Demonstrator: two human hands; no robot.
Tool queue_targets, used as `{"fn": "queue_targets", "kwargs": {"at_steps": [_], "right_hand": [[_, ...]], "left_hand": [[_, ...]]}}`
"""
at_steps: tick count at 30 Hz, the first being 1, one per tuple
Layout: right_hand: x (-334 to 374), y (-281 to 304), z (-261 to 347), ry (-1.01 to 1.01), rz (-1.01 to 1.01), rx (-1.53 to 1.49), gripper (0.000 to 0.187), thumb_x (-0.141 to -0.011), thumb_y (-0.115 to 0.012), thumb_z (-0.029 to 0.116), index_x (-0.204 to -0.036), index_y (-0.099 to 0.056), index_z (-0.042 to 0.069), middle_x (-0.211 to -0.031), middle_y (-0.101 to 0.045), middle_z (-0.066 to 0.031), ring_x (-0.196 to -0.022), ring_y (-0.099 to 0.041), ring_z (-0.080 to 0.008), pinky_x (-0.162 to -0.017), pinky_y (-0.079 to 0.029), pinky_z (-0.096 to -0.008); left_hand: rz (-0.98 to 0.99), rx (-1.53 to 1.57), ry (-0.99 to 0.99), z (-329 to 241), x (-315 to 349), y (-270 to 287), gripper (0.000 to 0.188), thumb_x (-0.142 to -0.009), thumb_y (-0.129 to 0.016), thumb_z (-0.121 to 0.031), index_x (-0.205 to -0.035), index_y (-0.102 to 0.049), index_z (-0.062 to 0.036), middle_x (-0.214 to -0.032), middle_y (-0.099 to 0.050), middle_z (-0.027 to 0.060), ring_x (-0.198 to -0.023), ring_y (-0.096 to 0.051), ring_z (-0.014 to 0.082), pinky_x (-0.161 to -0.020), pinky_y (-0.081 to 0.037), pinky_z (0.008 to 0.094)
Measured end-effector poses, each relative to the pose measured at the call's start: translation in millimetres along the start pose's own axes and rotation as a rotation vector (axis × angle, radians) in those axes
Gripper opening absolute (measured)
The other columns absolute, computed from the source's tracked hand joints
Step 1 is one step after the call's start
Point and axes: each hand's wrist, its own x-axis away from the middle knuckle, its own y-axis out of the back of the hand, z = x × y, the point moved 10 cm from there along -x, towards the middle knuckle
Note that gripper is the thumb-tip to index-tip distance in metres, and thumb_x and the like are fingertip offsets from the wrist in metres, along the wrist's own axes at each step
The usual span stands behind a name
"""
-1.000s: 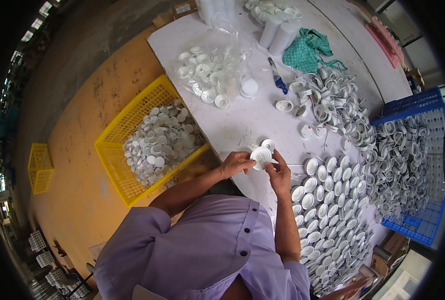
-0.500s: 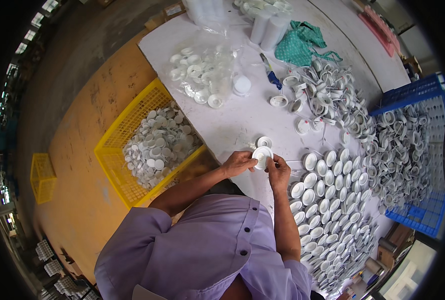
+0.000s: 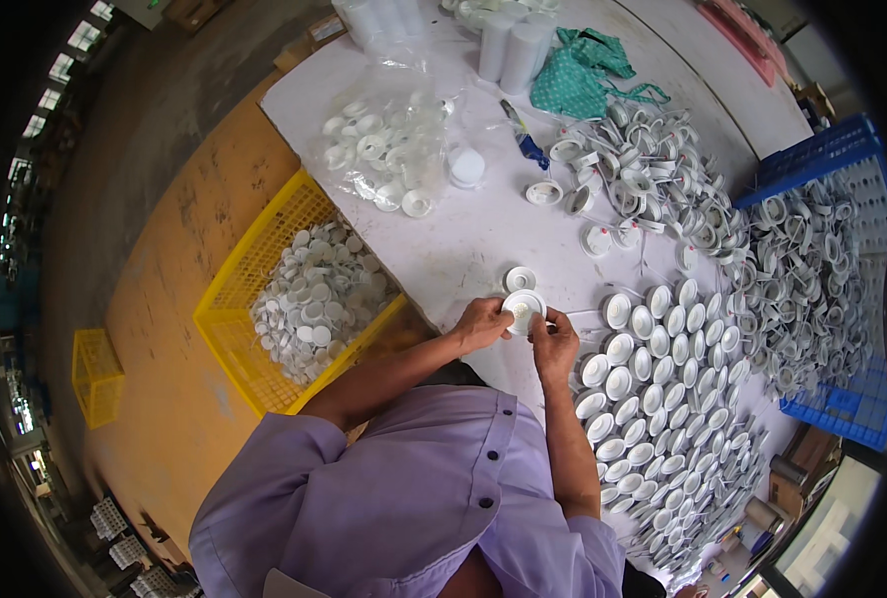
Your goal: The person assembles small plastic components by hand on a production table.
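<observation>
Between my two hands is a round white plastic part point(image 3: 524, 305), shaped like a shallow dish with a raised ring in its middle. My left hand point(image 3: 484, 324) pinches its left edge, and my right hand point(image 3: 555, 339) grips the right edge with thumb and fingers. Just beyond it a smaller white ring point(image 3: 520, 279) lies on the white table point(image 3: 443, 249). To the right of my right hand, many similar round white parts point(image 3: 653, 389) stand in tilted, overlapping rows.
A yellow crate point(image 3: 226, 317) of white discs stands left of the table. A clear bag point(image 3: 383, 140) of white rings, a blue-handled tool point(image 3: 531, 149) and a green patterned cloth point(image 3: 575, 85) lie farther back. Loose white parts point(image 3: 653, 179) pile up near a full blue crate point(image 3: 817, 159).
Both hands keep their hold on the round white part, almost unmoved. The view has shifted slightly, so the surroundings sit a little differently.
</observation>
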Motion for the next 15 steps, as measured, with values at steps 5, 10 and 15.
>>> {"fn": "queue_targets", "kwargs": {"at_steps": [5,10,15], "right_hand": [[0,6,-7,-0.197,0.130,-0.024,0.035,-0.079,-0.066,0.016,-0.107,-0.060,-0.005,-0.091,-0.065,-0.0163,-0.075,-0.064,-0.0193,-0.064,-0.051,-0.0287],[15,-4,86,0.598,0.236,0.400,0.076,-0.062,-0.081,0.021,-0.124,-0.046,-0.004,-0.118,-0.049,-0.0199,-0.109,-0.047,-0.0367,-0.093,-0.040,-0.0428],[1,7,85,0.633,0.284,0.593,0.078,-0.059,-0.082,0.024,-0.125,-0.048,-0.001,-0.117,-0.050,-0.0185,-0.106,-0.049,-0.0361,-0.090,-0.043,-0.0424]], "left_hand": [[0.063,0.022,0.047,-5,-1,-7,0.032,-0.085,-0.052,-0.018,-0.105,-0.058,0.0064,-0.084,-0.064,0.0100,-0.074,-0.066,0.0186,-0.059,-0.051,0.0270],[0.068,0.003,0.010,-3,-9,-8,0.028,-0.084,-0.052,-0.018,-0.097,-0.061,0.0052,-0.077,-0.061,0.0064,-0.065,-0.060,0.0123,-0.054,-0.046,0.0258],[0.177,-0.139,0.042,-16,-20,-32,0.026,-0.085,-0.057,-0.021,-0.093,-0.060,0.0035,-0.075,-0.063,0.0056,-0.066,-0.060,0.0119,-0.051,-0.042,0.0256]]}}
